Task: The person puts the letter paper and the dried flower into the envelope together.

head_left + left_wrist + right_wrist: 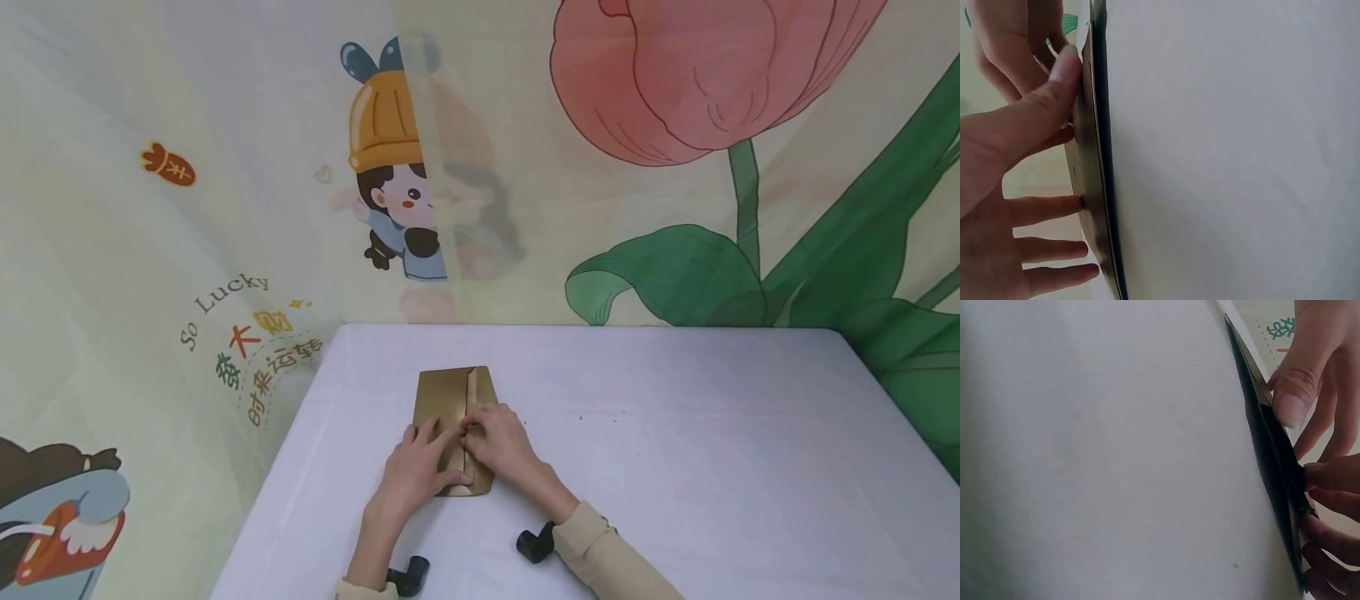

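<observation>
A gold envelope (pixel 442 392) lies on the white table with its long side flap partly raised. My left hand (pixel 412 467) rests on its left part, fingers spread, thumb near the lower end of the flap. With thumb and fingertips, my right hand (pixel 502 437) pinches the flap's edge near the middle. In the left wrist view the envelope (pixel 1099 144) appears edge-on beside my left hand (pixel 997 181). The right wrist view looks along the envelope's dark, shaded side (pixel 1272 456), with my right fingers (pixel 1335 540) at its edge.
The white-covered table (pixel 675 433) reaches a printed curtain (pixel 510 208) at the back and left. Small dark specks (pixel 615 420) lie right of the envelope. Black curved pieces (pixel 536 543) sit by both wrists.
</observation>
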`<act>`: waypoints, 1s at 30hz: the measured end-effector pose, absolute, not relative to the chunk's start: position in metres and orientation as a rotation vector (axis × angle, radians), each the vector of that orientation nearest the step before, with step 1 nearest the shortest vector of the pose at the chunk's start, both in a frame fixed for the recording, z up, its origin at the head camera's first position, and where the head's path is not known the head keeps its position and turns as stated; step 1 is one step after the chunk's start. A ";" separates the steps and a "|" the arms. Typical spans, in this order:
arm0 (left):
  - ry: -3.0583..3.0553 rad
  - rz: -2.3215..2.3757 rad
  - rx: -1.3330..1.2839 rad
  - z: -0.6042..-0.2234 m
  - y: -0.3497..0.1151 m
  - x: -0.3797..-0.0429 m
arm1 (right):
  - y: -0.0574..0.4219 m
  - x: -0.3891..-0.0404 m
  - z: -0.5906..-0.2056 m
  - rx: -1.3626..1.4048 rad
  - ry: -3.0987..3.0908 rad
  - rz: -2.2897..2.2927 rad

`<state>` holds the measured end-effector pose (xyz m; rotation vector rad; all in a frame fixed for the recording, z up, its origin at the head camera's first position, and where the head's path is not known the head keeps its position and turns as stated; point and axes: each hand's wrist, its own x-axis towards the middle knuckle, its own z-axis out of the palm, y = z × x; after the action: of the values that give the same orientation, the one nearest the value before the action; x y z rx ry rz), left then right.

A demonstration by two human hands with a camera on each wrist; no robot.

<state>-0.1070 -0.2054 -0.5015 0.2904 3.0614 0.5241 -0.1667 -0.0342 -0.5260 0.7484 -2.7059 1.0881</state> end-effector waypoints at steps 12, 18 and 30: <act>3.073 0.511 0.356 -0.508 -0.200 -0.108 | -0.036 -0.162 -0.530 0.703 -2.762 1.026; 3.048 0.520 0.350 -0.501 -0.192 -0.115 | -0.027 -0.169 -0.528 0.738 -2.786 1.138; 3.043 0.421 0.245 -0.488 -0.186 -0.111 | -0.001 -0.165 -0.512 0.895 -2.805 1.296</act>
<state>-0.1110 -0.1859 -0.4877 0.2448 3.0427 0.4209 -0.1646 -0.0007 -0.5120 0.8951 -2.8050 1.2961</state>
